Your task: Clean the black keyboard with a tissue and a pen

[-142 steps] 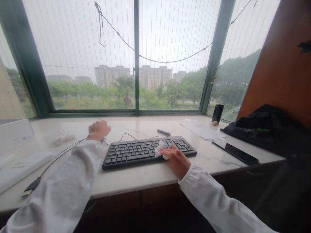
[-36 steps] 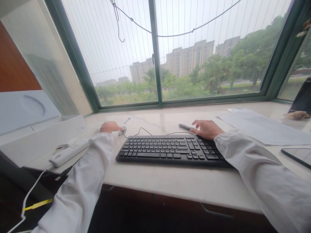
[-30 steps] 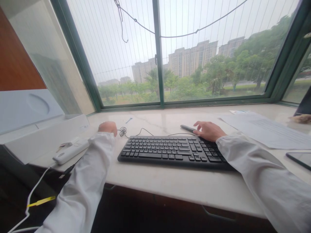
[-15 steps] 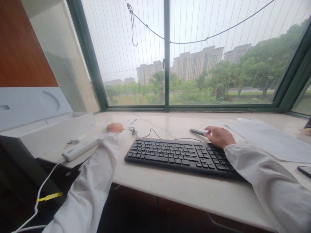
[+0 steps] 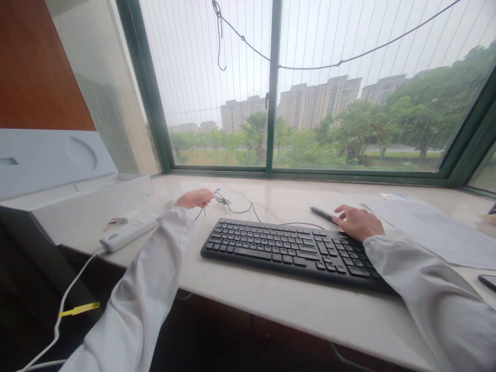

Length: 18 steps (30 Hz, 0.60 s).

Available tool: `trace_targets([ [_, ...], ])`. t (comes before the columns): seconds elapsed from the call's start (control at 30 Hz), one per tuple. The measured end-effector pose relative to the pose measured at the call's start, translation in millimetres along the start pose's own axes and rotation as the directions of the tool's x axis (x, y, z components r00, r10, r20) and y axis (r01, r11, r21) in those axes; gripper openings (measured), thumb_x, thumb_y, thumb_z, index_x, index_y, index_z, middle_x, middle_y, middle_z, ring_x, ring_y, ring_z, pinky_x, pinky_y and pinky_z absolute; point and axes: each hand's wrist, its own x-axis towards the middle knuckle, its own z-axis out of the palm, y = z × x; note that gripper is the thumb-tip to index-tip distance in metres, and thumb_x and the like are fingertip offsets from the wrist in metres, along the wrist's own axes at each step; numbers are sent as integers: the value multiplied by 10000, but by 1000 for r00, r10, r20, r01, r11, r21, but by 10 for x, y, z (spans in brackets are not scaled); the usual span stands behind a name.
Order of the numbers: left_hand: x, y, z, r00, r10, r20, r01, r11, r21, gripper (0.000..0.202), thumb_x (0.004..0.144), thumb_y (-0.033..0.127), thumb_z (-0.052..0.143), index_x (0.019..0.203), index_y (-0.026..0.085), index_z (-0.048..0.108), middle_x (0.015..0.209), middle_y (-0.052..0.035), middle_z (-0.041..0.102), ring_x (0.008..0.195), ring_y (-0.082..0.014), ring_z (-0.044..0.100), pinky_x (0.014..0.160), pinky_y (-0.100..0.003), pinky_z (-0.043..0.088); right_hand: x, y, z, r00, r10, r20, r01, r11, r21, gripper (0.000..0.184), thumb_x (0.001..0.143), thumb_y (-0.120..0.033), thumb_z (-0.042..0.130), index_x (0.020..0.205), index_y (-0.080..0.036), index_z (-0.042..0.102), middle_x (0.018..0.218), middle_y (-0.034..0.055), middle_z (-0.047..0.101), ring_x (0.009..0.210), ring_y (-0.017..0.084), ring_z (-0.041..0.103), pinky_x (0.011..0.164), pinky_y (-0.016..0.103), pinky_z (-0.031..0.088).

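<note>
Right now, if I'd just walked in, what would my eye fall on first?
Probably the black keyboard, lying on the pale countertop, with the right hand at its far right corner. The left hand grips a thin dark cable near the keyboard's far left corner. Behind, a green-framed window shows trees and apartment blocks.

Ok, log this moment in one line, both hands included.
left hand: pinching dark cable | right hand: over right end of keyboard, by dark pen-like stick, contact unclear | keyboard: lying on pale counter
</note>
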Motion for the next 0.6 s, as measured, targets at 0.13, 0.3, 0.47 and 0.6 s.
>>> trace_targets([
  [0.13, 21, 46, 59, 991, 123, 57, -98, 940, -327, 265, 731, 49, 573, 977, 110, 648, 713, -48, 601, 661, -141, 570, 635, -252, 496, -6, -6, -9, 1000, -2, 0, 2, 1000, -8, 336, 861, -371, 553, 1163, -250, 637, 1063, 21, 750, 1073, 282, 650, 903, 440, 461],
  [0.3, 34, 186, 141, 969, 238, 61, -157, 793, -589, 270, 781, 10, 542, 1033, 55, 629, 888, -129, 645, 818, -158, 628, 799, -271, 541, -40, -39, -44, 1000, 5, 7, -5, 1000, -13, 345, 861, -362, 556, 1176, -245, 633, 1076, 25, 749, 1090, 281, 645, 914, 432, 453],
  [0.47, -93, 352, 399, 917, 362, 165, -160, 716, -680, 555, 754, 26, 625, 1297, 83, 524, 1248, -186, 609, 1059, -210, 646, 962, -335, 516, -70, -72, -73, 1000, -4, 9, 4, 1000, -24, 334, 876, -349, 549, 1181, -240, 629, 1087, 29, 748, 1097, 276, 637, 929, 424, 437],
  [0.6, -178, 415, 533, 900, 362, 242, -279, 906, -317, 614, 832, 210, 622, 1421, 195, 453, 1456, -160, 492, 1130, -234, 623, 882, -329, 539, -69, -72, -62, 1000, -8, 5, 9, 1000, -28, 322, 876, -349, 549, 1168, -243, 634, 1076, 28, 750, 1092, 268, 635, 930, 420, 432],
])
